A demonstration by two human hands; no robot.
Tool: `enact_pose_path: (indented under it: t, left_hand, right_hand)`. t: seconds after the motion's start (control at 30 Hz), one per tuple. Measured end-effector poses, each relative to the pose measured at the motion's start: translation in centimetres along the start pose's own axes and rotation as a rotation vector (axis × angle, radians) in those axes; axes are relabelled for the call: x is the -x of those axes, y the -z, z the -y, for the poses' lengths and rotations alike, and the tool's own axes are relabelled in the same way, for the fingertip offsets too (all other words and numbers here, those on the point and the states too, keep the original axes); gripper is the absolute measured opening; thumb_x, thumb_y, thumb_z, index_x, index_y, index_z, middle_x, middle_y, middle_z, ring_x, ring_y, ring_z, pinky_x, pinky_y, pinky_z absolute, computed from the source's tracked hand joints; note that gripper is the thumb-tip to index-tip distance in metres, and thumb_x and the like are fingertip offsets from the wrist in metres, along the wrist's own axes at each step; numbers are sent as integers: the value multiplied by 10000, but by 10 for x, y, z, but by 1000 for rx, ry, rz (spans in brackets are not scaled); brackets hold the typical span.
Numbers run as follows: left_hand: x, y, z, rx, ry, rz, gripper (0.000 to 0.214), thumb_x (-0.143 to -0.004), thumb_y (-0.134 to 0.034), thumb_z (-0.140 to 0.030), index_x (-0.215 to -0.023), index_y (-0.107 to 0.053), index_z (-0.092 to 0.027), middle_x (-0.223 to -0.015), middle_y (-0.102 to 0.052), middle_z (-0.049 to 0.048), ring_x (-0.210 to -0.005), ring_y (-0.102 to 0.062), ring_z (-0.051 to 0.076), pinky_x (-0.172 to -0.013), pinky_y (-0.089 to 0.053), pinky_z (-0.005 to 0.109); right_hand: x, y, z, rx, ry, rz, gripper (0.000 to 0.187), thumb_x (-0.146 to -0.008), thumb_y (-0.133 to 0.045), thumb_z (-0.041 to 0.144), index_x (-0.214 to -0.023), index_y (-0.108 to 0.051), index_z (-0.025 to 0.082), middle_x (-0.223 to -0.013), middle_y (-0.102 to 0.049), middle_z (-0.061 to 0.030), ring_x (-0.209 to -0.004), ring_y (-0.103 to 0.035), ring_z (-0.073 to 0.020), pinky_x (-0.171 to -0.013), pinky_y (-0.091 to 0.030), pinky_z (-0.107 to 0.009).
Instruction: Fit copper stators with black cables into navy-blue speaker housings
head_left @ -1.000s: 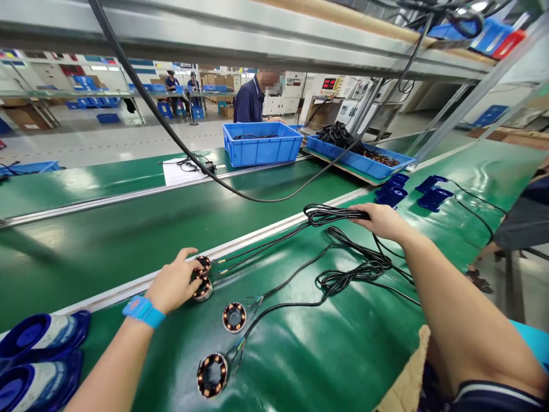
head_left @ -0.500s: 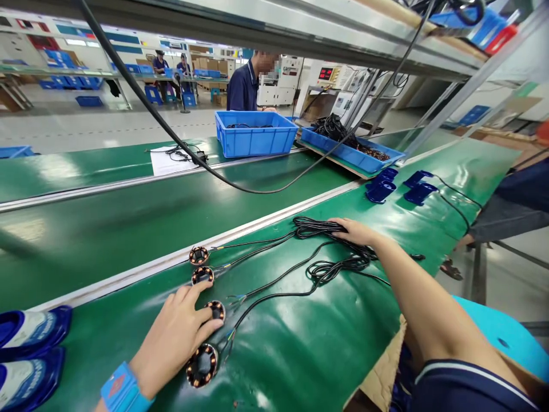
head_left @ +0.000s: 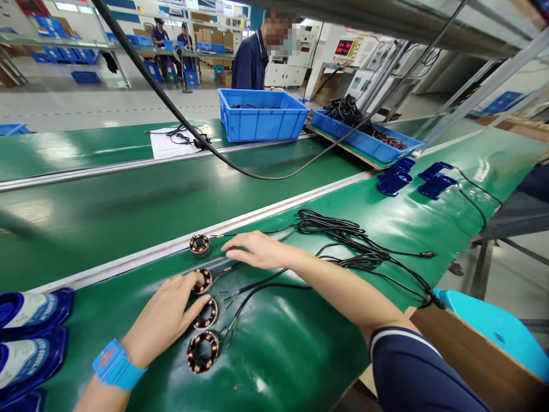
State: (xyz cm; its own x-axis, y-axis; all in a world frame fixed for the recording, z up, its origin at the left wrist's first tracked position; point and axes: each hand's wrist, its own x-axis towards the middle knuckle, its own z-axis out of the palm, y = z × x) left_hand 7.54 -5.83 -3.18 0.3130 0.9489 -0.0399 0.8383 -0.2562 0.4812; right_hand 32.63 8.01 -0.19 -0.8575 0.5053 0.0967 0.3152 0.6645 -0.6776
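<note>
Left hand (head_left: 165,312): spread, touching coil rings (head_left: 211,315) left of cable bundle (head_left: 340,230); right hand (head_left: 257,250): spread, nearer bundle

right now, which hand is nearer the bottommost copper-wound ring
Left. The left hand is just above and left of that ring in the picture; the right hand is farther off, up and to the right.

Lower left: blue holders (head_left: 36,313) cut by frame edge, label print illegible. Left hand (head_left: 165,312) partly hides two metal rings (head_left: 214,311). Right forearm (head_left: 343,289) covers stretches of black cables (head_left: 330,224). Upper right: display (head_left: 343,47) digits too small. Upper centre: blue bin (head_left: 266,120), contents mostly hidden.
</note>
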Motion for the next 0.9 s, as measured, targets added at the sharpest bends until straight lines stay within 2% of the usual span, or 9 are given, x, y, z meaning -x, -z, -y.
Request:
enact_pose_path:
  t: [0.13,0.23,0.33,0.47,0.57,0.63,0.7,0.8,0.9]
  left_hand:
    - [14,0,-3,31,-48,14,276,-1044,-427,-489,-1229,-540,-318,-1209,-640,-1,-1128,-588,226,-988,-456,406]
    - [17,0,-8,25,-61,83,265,-1062,-350,-437,-1188,-566,-346,-1215,-624,-16,-1108,-583,226,-958,-457,422]
    - [16,0,-9,12,-53,126,292,-1061,-313,-414,-1154,-578,-332,-1204,-622,-3,-1049,-586,236,-907,-458,432]
    - [17,0,-7,-9,-67,125,277,-1054,-331,-395,-1147,-577,-309,-1176,-632,14,-1004,-594,231,-867,-455,410]
    - [21,1,-5,2,-85,108,222,-1051,-397,-410,-1161,-568,-321,-1169,-640,-10,-1031,-603,206,-887,-467,364]
    - [20,3,-4,18,-107,23,236,-1038,-468,-455,-1228,-544,-337,-1233,-627,-27,-1132,-588,189,-971,-458,330]
    - [9,7,-1,-18,-110,-135,320,-1028,-493,-495,-1297,-519,-324,-1309,-598,-10,-1228,-554,199,-1061,-426,335]
    - [-22,11,5,-210,-73,-327,401,-1046,-422,-490,-1335,-538,-237,-1360,-556,86,-1223,-564,288,-1062,-456,450]
    - [-53,11,14,-353,-52,-335,431,-1049,-377,-454,-1235,-628,-157,-1356,-529,167,-1117,-608,353,-967,-523,533]
  right_hand:
    - [-16,-28,-3,-232,-55,234,236,-1019,-540,280,-975,-727,144,-801,-733,-24,-780,-716,-149,-786,-479,-233]
    - [-15,-41,-7,-590,-231,188,134,-939,-630,246,-893,-698,141,-809,-705,-2,-615,-617,-81,-665,-443,-201]
    - [-13,-57,-16,-975,-412,88,157,-890,-644,288,-845,-639,138,-854,-695,-14,-528,-484,-43,-521,-350,-177]
    - [-7,-67,-25,-1090,-452,140,269,-855,-661,402,-872,-626,135,-723,-668,-8,-468,-426,-41,-458,-277,-172]
    - [-3,-55,-25,-1053,-371,192,406,-834,-727,488,-1006,-684,123,-804,-709,-46,-628,-608,-99,-596,-465,-213]
    - [-6,-39,-22,-933,-273,42,430,-863,-716,495,-1104,-690,140,-911,-730,-59,-813,-678,-142,-787,-532,-283]
    - [-15,-22,-19,-715,-179,-213,354,-915,-671,452,-1106,-697,155,-987,-733,-57,-901,-679,-153,-879,-515,-305]
    - [-37,-9,-19,-371,-99,-420,253,-973,-596,374,-1043,-713,160,-1007,-736,-40,-907,-663,-147,-861,-485,-274]
    - [-55,-14,-26,-244,-159,-335,238,-1000,-554,323,-987,-723,156,-896,-732,-22,-819,-651,-131,-776,-454,-247]
